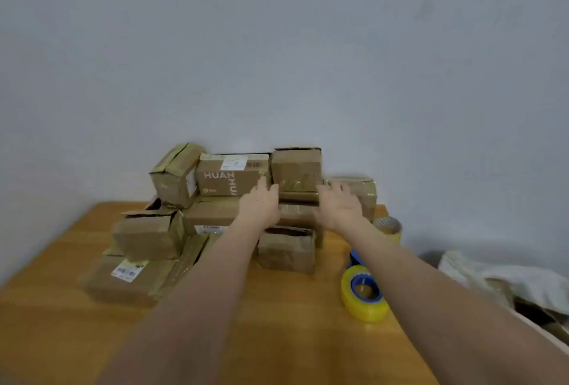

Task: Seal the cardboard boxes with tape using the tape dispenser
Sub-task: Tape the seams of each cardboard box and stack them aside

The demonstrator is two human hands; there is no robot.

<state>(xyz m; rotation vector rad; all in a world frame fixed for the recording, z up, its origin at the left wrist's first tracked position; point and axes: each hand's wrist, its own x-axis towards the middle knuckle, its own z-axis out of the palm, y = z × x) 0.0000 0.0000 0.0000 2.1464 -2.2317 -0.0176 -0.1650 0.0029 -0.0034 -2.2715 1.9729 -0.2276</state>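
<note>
Both our bare arms stretch across a wooden table (277, 338) toward a heap of cardboard boxes (147, 236) piled against a grey wall (277, 46) at 12 o'clock. Our left hand (260, 204) and right hand (340, 207) flank a tape-wrapped box (297, 210) in the middle of the heap. The left is at its 9 o'clock end and the right at its 3 o'clock end. The fingers of both hands are stretched out and loose, grasping nothing, and those of the right are spread. Blur keeps us from telling whether either hand touches the cardboard.

Just beyond the left fingertips sits a box printed HUAN (228, 180). The tape dispenser (363, 292), blue with a yellow-tinted roll, lies unheld on the table at the heap's 4 o'clock, just beside our right forearm. A second tape roll (388, 226) stands at the heap's 3 o'clock, near the table's edge. A white cloth (508, 280) lies beyond that edge, farther toward 3 o'clock.
</note>
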